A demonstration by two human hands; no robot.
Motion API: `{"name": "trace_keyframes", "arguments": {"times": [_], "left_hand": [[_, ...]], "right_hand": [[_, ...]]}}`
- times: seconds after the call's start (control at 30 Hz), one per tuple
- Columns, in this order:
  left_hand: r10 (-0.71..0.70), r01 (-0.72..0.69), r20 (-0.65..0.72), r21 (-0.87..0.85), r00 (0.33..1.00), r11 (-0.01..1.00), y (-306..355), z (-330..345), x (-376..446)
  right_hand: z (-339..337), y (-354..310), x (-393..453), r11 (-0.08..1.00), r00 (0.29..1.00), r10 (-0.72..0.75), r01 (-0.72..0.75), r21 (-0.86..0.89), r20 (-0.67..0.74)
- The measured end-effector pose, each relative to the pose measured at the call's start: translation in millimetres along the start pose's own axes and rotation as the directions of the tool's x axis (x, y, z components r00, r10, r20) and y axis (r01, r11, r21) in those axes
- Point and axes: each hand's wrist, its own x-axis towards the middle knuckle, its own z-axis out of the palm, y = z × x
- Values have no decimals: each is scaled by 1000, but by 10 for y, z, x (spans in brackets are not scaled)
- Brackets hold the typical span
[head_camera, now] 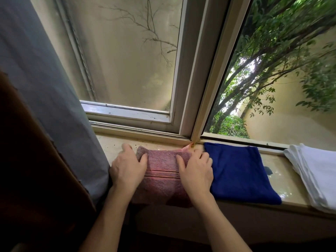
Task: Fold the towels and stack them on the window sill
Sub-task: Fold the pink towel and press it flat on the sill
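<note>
So the person is standing at a stone window sill [283, 171], glossy beige with a few dark specks near the frame. A pink towel [161, 177] is lying on it at the left end, folded, its front edge hanging a bit over the lip. The left hand [127, 168] is gripping the towel's left edge, thumb on top and fingers curling around the side. The right hand [196, 171] is resting on the right edge with fingers bent over the far corner. A folded blue towel [240, 171] is sitting just beside it, touching. A white towel [316, 175] is lying further right. A grey curtain [45, 88] is hanging at the left, and trees are showing through the window [127, 60].
</note>
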Motion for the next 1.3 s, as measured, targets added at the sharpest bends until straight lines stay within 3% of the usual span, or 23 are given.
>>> {"name": "trace_keyframes", "arguments": {"times": [0.07,0.13,0.27,0.33,0.43,0.53,0.6,0.63,0.7,0.77,0.8,0.9,0.97,1.1,1.17,1.3], "left_hand": [[-36,30,84,77,996,997,-8,0,43],[-11,6,152,37,988,999,-33,-3,100],[145,-75,151,-393,978,916,-30,-56,36],[207,-132,95,-505,974,853,-3,-141,-54],[249,-236,-61,-591,967,771,59,-324,-159],[227,-342,-258,-637,939,691,233,-528,-218],[188,-311,-260,-597,947,739,396,-547,-170],[156,-241,-194,-574,969,783,446,-485,-104],[58,-26,50,-490,997,871,426,-261,47],[-3,104,253,-386,968,917,299,-55,115],[-14,108,276,-330,961,938,238,-1,102],[-7,7,176,4,984,1000,161,24,10],[38,-47,136,61,990,997,195,-1,-26],[196,-147,125,-323,973,935,201,-26,-85],[231,-144,113,-505,966,851,259,-138,-163],[368,-44,243,-781,897,623,569,-249,-342]], "right_hand": [[-36,17,33,996,995,36,-42,73,88],[-72,4,98,987,984,48,-72,140,170],[-73,-45,87,993,993,-2,-12,121,120],[-78,-25,52,956,997,-53,35,291,57],[-296,23,-23,796,990,-135,128,592,-33],[-669,9,-23,671,967,-196,254,697,-163],[-748,-12,93,670,981,-117,191,717,-152],[-691,1,197,682,995,-61,98,725,-77],[-521,44,341,706,985,50,-153,692,166],[-341,137,360,715,946,103,-285,639,308],[-291,180,329,715,941,102,-295,634,322],[-220,231,229,770,961,72,-224,598,268],[-210,185,190,845,979,50,-146,514,196],[-268,102,117,869,999,-7,-19,494,52],[-454,155,90,817,1000,1,14,576,-24],[-954,468,104,730,999,46,-34,683,1]]}}
